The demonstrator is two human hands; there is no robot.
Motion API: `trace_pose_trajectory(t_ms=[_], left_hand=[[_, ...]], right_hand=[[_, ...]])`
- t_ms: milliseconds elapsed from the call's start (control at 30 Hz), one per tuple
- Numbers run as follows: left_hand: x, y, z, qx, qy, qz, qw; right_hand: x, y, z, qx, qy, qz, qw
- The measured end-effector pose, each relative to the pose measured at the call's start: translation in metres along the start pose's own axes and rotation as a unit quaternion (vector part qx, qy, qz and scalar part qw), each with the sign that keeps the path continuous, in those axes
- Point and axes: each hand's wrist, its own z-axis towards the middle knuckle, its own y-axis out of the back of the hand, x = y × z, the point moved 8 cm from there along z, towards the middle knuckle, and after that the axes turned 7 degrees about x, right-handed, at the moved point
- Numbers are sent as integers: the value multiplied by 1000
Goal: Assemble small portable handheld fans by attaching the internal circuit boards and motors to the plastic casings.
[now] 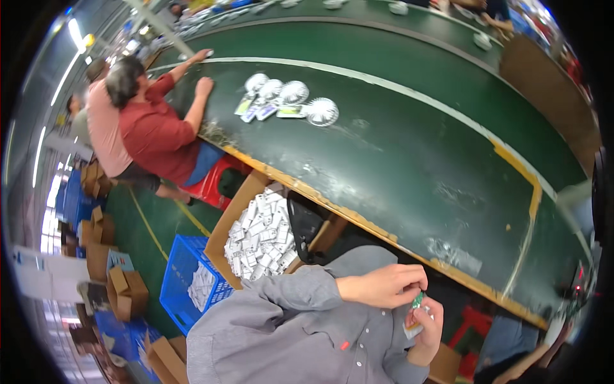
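Note:
My left hand (pixel 387 285) reaches across in front of my grey shirt, its fingers closed at the top of a small green circuit board (pixel 418 299). Just below it, my right hand (pixel 430 325) is closed round a small white piece with an orange-brown part (pixel 412 329), which sits against the lower end of the board. Whether board and white piece are joined cannot be told, as fingers cover much of both. Both hands are in front of my chest, off the near edge of the green table (pixel 396 185).
Several white round-headed handheld fans (pixel 294 93) lie on the table. Left of me, a cardboard box (pixel 225 246) holds many white plastic casings, beside a blue crate (pixel 176 275). A co-worker in red (pixel 157 125) sits farther left; another person's arm (pixel 531 358) is at right.

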Motion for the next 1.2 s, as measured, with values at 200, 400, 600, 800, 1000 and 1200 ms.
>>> trace_pose_trajectory(t_ms=[200, 400, 600, 800, 1000, 1200], left_hand=[[4, 16, -11, 7, 79, -49, 996], [33, -13, -15, 124, 161, -236, 950], [33, -28, -15, 155, 152, -359, 908], [21, -12, -16, 143, 88, -119, 979], [3, -14, -21, 191, 47, -23, 980], [11, -28, -31, 188, 162, -165, 955]], right_hand=[[25, -14, 11, -35, 64, -133, 988], [88, -76, 9, -61, 97, -534, 838], [109, -110, 2, -19, 179, -659, 731], [96, -105, 2, 9, 59, -607, 792], [80, -100, -1, 94, 8, -505, 858], [70, -88, -15, 78, -55, -449, 889]])
